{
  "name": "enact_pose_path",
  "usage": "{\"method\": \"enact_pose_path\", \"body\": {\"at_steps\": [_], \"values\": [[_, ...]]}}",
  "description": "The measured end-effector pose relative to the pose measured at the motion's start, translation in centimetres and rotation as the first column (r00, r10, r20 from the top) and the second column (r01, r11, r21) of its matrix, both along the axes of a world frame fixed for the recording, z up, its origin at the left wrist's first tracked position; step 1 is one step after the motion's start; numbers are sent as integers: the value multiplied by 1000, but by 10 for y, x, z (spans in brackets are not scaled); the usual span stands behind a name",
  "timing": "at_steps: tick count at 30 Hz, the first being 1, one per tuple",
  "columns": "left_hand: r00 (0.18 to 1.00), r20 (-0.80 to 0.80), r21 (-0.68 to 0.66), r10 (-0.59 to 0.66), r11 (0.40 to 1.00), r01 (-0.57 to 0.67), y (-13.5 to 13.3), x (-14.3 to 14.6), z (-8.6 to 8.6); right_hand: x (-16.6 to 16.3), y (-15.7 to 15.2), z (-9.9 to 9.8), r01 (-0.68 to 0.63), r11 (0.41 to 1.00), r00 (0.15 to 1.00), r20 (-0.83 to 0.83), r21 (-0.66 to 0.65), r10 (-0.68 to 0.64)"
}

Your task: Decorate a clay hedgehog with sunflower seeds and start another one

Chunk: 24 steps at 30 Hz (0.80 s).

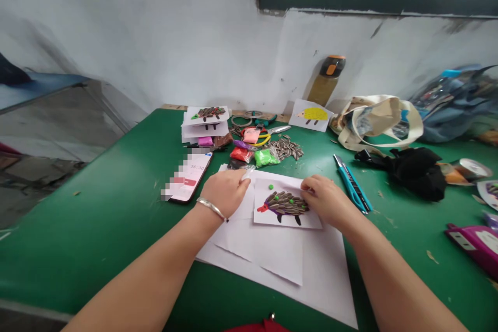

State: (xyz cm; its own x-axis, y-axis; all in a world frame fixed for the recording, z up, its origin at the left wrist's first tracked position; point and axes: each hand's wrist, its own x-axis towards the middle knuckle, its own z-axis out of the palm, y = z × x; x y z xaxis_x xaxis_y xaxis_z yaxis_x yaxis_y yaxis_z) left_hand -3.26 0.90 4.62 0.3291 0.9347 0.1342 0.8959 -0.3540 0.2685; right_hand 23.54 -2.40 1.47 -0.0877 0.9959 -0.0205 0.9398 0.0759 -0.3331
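Observation:
A white card (260, 218) lies on stacked paper, bearing a hedgehog figure (286, 203) with a seed-covered back, red snout and dark feet. Green dots sit among the seeds, and a loose green ball (271, 187) rests above the figure. My right hand (327, 198) is at the card's right side, fingers pinched together over the hedgehog's rear; what they grip is hidden. Left of the card, my left hand (226, 192) is closed, with a whitish, clear bit at its fingertips. Just beyond are a green clay packet (266, 157) and a red clay packet (241, 154).
A phone (190, 176) lies left of the papers (322, 275). Behind are scissors (279, 129), a seed pile (288, 148), finished cards (206, 127), a yellow hedgehog card (311, 115) and a bottle (324, 80). To the right are teal cutters (352, 184) and bags (377, 119).

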Motion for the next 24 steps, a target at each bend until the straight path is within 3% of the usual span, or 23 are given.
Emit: {"method": "enact_pose_path", "body": {"at_steps": [4, 7, 10, 13, 15, 17, 20, 24], "values": [[993, 105, -178, 50, 984, -30, 2, 4, -1, 1, -5, 7, 69, 995, 984, -160, -70, -80], [976, 190, -261, 107, 964, -55, 4, 6, -1, 3, -5, 9, 119, 984, 919, -360, -130, -158], [953, 274, -301, 132, 952, -45, 5, 6, -4, 2, -5, 10, 149, 967, 749, -615, -208, -247], [911, 380, -365, 162, 931, -14, 5, 6, -8, 1, -5, 14, 121, 936, 493, -798, -331, -346], [858, 468, -452, 213, 892, 25, 4, 7, -8, 1, -6, 17, 84, 916, 339, -853, -391, -395], [775, 555, -551, 303, 831, 70, 2, 9, -7, 2, -7, 19, 52, 905, 244, -873, -423, -422], [633, 664, -630, 398, 753, 188, 0, 11, -4, 2, -8, 20, 18, 909, 193, -891, -416, -411], [535, 739, -637, 409, 684, 356, 0, 11, -5, -3, -8, 20, -13, 924, 156, -914, -381, -375]]}}
